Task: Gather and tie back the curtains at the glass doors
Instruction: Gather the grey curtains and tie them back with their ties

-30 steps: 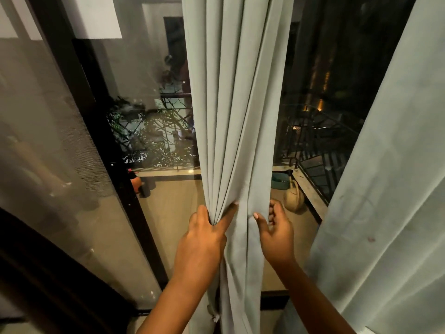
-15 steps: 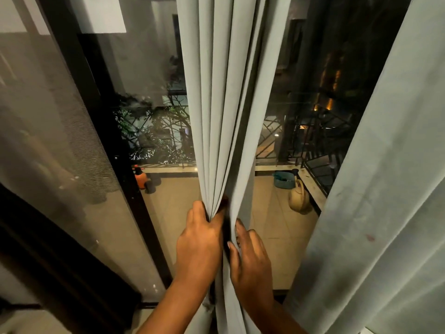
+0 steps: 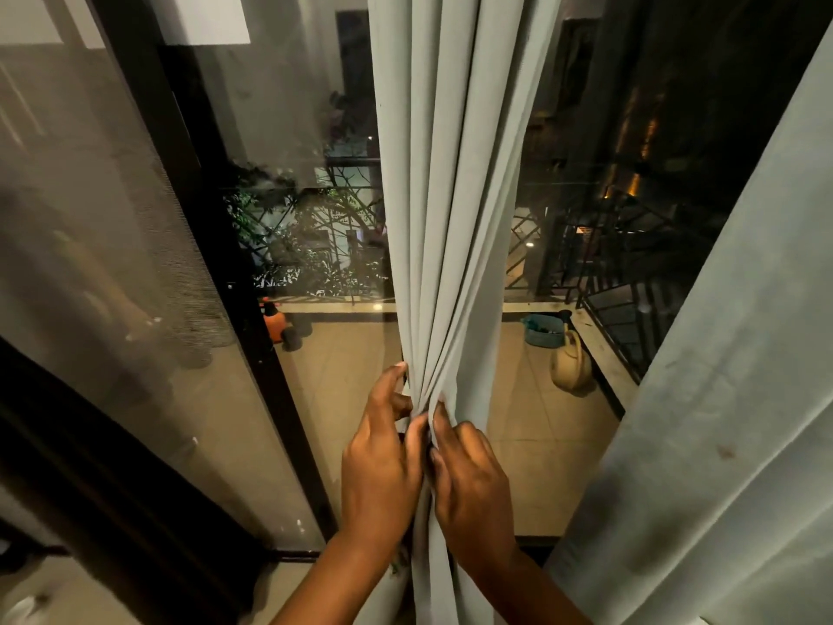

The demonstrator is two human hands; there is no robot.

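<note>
Gathering step: left hand [image 3: 383, 462] and right hand [image 3: 469, 475] pinch the curtain's [image 3: 441, 218] pleats together. Next likely calls for a tie, none visible.

A pale grey-green curtain [image 3: 444, 182] hangs down the middle of the view in front of the glass doors [image 3: 315, 390], drawn together into narrow vertical folds. The folds are widest at the top and pinch to a tight bunch low down, then fall on past the bottom edge. A second curtain [image 3: 721, 421] of the same cloth fills the right side, slanting down from the upper right corner, spread looser, with a few dark marks on it.
</note>
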